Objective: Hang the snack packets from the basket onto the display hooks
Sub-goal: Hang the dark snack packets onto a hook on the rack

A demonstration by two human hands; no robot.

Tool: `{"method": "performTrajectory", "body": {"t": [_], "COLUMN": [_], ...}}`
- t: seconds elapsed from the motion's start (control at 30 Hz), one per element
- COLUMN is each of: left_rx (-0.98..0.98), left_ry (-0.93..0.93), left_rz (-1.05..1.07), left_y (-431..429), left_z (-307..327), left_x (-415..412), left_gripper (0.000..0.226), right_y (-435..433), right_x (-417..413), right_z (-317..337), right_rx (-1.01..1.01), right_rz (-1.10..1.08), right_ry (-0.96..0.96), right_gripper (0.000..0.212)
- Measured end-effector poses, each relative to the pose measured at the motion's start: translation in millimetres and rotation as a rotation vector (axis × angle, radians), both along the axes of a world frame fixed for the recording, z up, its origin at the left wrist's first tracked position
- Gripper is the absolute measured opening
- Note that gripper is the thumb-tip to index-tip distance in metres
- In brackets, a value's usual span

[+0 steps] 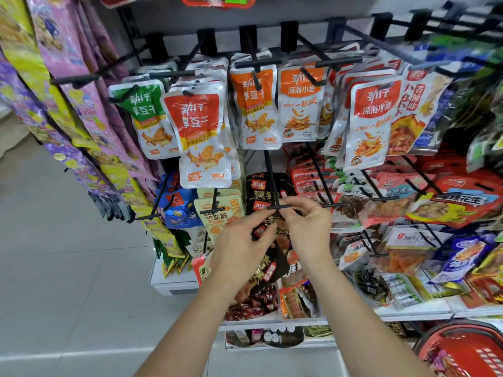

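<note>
A black snack packet (268, 268) with red labels hangs down between my two hands, right at the tip of a black display hook (277, 206) in the middle row. My left hand (242, 246) pinches the packet's upper left part. My right hand (307, 227) pinches its top edge just under the hook's crossbar. More black packets (258, 191) of the same kind hang further back on that hook. The red basket (462, 349) sits at the bottom right corner, with some packets inside.
Rows of black hooks carry white-and-orange packets (258, 104) above and red, yellow and blue packets (449, 202) to the right. Long strips of pink and yellow packets (81, 104) hang at the left. A white shelf (272, 321) below holds loose snacks. Grey floor tiles lie left.
</note>
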State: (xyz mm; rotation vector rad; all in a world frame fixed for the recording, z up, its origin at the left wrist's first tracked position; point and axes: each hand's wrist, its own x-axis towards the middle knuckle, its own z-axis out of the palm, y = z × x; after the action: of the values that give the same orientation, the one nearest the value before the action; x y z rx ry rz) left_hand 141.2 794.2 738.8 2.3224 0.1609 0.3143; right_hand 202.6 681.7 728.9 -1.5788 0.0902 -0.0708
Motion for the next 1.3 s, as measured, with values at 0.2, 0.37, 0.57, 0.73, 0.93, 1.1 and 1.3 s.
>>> {"method": "performTrajectory", "body": {"t": [0.2, 0.37, 0.57, 0.73, 0.93, 1.1, 1.3], "left_rx": [-0.029, -0.108, -0.086, -0.017, -0.145, -0.559, -0.595], "left_ry": [-0.069, 0.047, 0.131, 0.173, 0.092, 0.032, 0.007], "left_rz": [0.018, -0.005, -0.037, -0.039, -0.001, 0.105, 0.044], "left_y": [-5, -6, -4, -8, -9, -16, -17], "left_z": [-2, 1, 1, 5, 1, 5, 14], "left_x": [9, 23, 40, 53, 46, 18, 4], "left_gripper": [0.028, 0.035, 0.045, 0.052, 0.033, 0.026, 0.009], "right_y": [3, -4, -30, -31, -47, -49, -40], "right_x": [10, 19, 2, -17, -19, -20, -21], "right_z": [-3, -3, -11, -10, 4, 3, 12], "right_rx": [-0.123, -0.162, -0.257, -0.247, -0.059, 0.155, 0.403], "right_rz": [0.030, 0.153, 0.278, 0.240, 0.527, 0.339, 0.298], "right_ry": [-0.089, -0.085, -0.114, -0.128, 0.306, 0.419, 0.421], "right_gripper": [0.007, 0.010, 0.034, 0.029, 0.023, 0.010, 0.009]}}
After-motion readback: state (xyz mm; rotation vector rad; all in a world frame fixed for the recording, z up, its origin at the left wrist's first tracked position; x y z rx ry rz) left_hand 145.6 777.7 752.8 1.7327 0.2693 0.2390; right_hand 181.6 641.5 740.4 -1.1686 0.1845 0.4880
